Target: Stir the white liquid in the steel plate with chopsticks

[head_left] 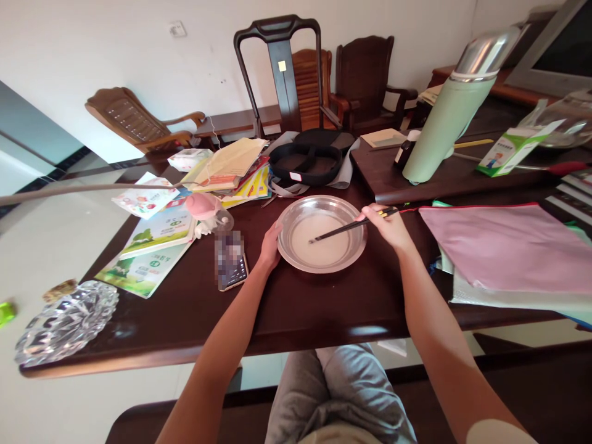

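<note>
Phone [232,266] is set on bench [319,311]. Metal bowl [319,267] is touched at its left rim by left hand [270,248]; finger closure can't be told. Pale liquid [330,251] is contained; dark chopsticks [340,230] are dipped in, gripped by closed fingers of right hand [385,226]. Pink pouch [499,246] is placed further right.

Two hands [271,246], one metal bowl [320,267], one green flask [448,126], one phone [232,265], one glass dish [69,324]

Smooth, shiny metal bowl [292,253], glossy wood desk [300,308], faceted, glassy dish [69,324], matt flask [446,129] with polished metal cap [485,54]
</note>
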`<state>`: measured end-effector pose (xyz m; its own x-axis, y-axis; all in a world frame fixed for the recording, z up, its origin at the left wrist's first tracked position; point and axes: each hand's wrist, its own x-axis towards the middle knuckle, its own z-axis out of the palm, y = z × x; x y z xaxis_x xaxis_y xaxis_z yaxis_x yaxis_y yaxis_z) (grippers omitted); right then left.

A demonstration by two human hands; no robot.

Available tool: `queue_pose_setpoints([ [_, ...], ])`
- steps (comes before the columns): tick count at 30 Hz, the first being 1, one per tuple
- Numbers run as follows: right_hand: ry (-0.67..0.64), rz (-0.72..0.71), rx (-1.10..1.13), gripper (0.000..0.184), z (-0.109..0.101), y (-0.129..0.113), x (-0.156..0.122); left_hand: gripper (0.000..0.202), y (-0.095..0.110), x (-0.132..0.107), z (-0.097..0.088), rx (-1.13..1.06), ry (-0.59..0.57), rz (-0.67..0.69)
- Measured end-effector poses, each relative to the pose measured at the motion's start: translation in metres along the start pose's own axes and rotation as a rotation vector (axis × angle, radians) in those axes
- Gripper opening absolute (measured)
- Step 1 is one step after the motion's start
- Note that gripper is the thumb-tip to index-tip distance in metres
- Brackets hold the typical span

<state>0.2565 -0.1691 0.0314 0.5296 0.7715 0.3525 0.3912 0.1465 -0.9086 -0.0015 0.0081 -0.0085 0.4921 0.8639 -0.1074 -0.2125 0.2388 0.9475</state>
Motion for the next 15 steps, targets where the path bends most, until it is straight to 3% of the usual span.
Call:
queue_pose_setpoints([
  [2, -0.004, -0.023, -0.02, 0.054, 0.001, 0.001, 0.0, 0.052, 0.0, 0.0, 0.0, 0.0, 0.001, -0.004],
  [6, 0.211, -0.018, 0.003, 0.056, -0.01, 0.009, 0.003, 0.051, 0.001, 0.0, 0.001, -0.007, 0.003, 0.0],
  [8, 0.24, -0.002, 0.034, 0.059, -0.013, 0.01, 0.003, 0.051, 0.001, -0.001, 0.002, -0.018, 0.005, 0.006],
  [13, -0.006, -0.011, 0.039, 0.055, 0.0, 0.007, 0.001, 0.05, 0.002, -0.002, 0.003, -0.031, 0.006, 0.003],
  [15, -0.012, -0.035, 0.009, 0.053, 0.001, 0.007, 0.001, 0.05, 0.002, -0.002, 0.003, -0.03, 0.005, -0.003],
])
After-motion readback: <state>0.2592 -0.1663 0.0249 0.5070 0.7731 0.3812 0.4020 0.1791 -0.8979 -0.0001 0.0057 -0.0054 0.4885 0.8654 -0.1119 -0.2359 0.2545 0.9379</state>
